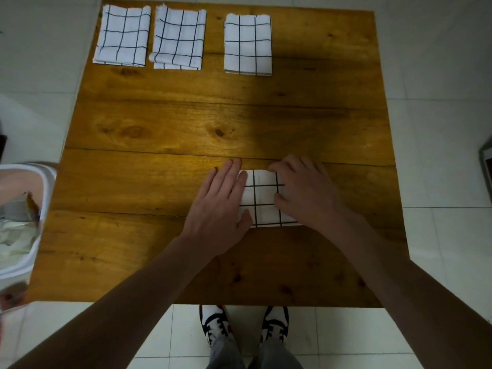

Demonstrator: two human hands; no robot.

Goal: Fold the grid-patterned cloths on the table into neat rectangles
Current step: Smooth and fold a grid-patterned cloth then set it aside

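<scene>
Wooden table (159, 123) carries three folded grid cloths (177, 38) in a row along its far edge, toward the far left corner. Near the near edge lies a fourth folded cloth (263, 198), a small white rectangle with black lines. Left hand (221, 206) lies flat, fingers straight, over its left side; right hand (306, 190) presses its right side with fingers bent.

Three folded grid cloths (122, 35) (177, 38) (248, 45) flat along table's far edge; fourth cloth (263, 198) folded small, near front edge.

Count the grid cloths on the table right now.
4: far-left cloth, second cloth beside it, third cloth apart, near cloth under both hands.
</scene>
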